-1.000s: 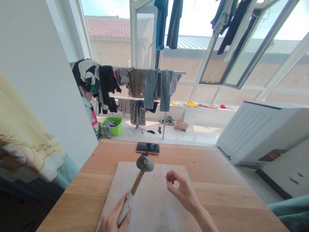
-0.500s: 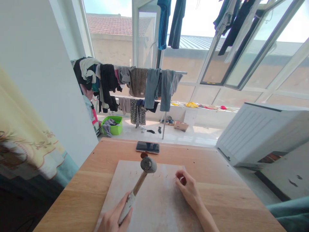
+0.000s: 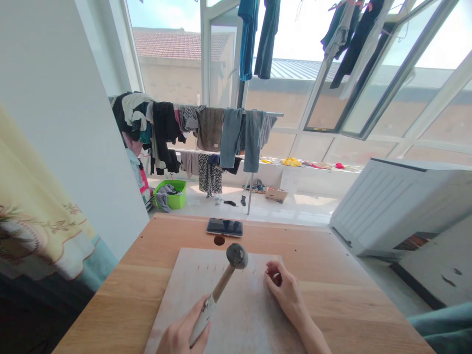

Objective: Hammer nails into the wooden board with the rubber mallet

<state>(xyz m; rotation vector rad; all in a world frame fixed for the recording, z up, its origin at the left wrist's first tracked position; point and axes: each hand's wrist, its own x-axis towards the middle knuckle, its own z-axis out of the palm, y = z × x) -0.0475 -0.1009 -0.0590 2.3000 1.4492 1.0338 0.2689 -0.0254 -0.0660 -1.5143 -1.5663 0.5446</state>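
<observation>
A rubber mallet [image 3: 224,282] with a grey round head and a wooden handle, white at the grip, is in my left hand [image 3: 184,329]. Its head is raised and tilted toward the right over a pale board [image 3: 236,314]. Along the board's far part stands a row of several thin nails [image 3: 208,268], partly behind the mallet head. At the right end of this row, my right hand [image 3: 283,285] rests at the board's edge. Thumb and forefinger are pinched round a nail, which the fingers almost wholly hide.
The board lies on a wooden table [image 3: 350,300]. Beyond it are a phone [image 3: 224,227] and a dark round hole or disc [image 3: 219,240]. Past the table stand a laundry rack [image 3: 250,184], a green basin [image 3: 176,200] and a white ribbed appliance [image 3: 387,206].
The mallet and my left hand have moved to the right, with the head slightly lower and nearer my right hand. My right hand keeps its pinch at nearly the same spot.
</observation>
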